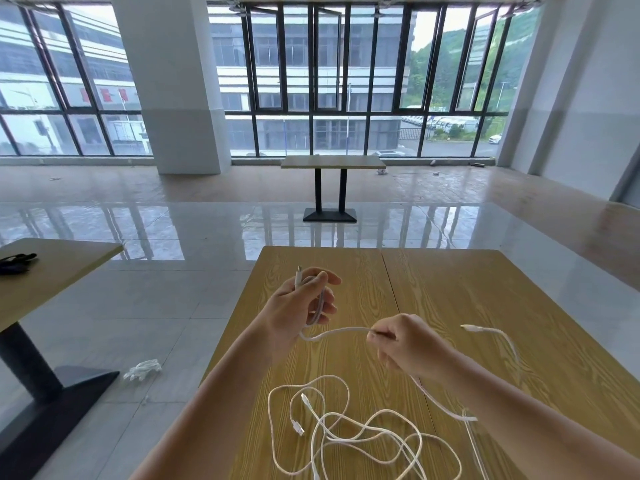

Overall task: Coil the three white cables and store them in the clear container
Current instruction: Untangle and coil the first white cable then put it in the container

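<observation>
Our left hand [304, 303] grips the cable [336, 332] end; it runs rightward to our right hand [403, 344], fingers pinching it.

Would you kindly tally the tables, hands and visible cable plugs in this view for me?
Wooden tables: 3 (near table, left table, far table)
Hands: 2 (left hand, right hand, both holding one white cable)
Visible cable plugs: 4 (top plug, right plug, upper tangle plug, lower tangle plug)
Total: 9
</observation>
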`<state>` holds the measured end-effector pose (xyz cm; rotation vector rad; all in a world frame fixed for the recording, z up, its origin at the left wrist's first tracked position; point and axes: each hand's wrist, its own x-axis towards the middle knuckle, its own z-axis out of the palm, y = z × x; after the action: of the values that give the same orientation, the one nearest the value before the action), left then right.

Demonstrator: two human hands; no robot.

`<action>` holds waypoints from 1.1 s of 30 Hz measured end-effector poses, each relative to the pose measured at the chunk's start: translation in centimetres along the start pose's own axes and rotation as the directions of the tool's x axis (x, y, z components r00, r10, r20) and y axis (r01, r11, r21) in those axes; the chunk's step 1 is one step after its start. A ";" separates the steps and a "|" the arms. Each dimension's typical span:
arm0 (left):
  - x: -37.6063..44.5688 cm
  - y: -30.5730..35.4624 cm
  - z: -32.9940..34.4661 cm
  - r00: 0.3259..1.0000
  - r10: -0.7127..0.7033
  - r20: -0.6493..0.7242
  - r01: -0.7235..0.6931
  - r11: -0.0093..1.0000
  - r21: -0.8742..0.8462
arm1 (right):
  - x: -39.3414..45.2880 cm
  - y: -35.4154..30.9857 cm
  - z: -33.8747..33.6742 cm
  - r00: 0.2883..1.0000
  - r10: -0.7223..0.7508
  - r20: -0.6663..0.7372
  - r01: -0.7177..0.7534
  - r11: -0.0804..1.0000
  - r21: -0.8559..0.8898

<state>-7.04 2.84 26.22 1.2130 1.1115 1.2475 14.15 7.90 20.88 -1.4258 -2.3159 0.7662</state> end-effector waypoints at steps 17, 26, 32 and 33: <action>0.8 -3.0 1.6 0.978 -0.057 -0.202 0.060 0.998 0.008 | -1.4 -5.4 -1.4 0.998 0.035 -0.057 0.029 0.538 0.843; 1.4 -3.4 2.6 0.991 -0.023 -0.135 0.022 1.000 -0.011 | -2.1 -5.9 -0.2 0.988 -0.097 -0.121 0.155 0.672 0.724; 1.2 -3.9 3.4 0.994 -0.014 -0.113 0.009 0.999 -0.043 | -2.4 -5.8 0.4 0.971 -0.140 -0.193 0.229 0.767 0.599; 1.3 -4.0 3.5 0.994 -0.012 -0.104 0.007 0.999 -0.049 | -2.3 -5.7 0.6 0.966 -0.152 -0.209 0.246 0.786 0.567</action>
<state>-3.29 4.21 22.54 1.1155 1.1553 1.3356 10.81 3.66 23.81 -0.9020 -1.8285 1.1385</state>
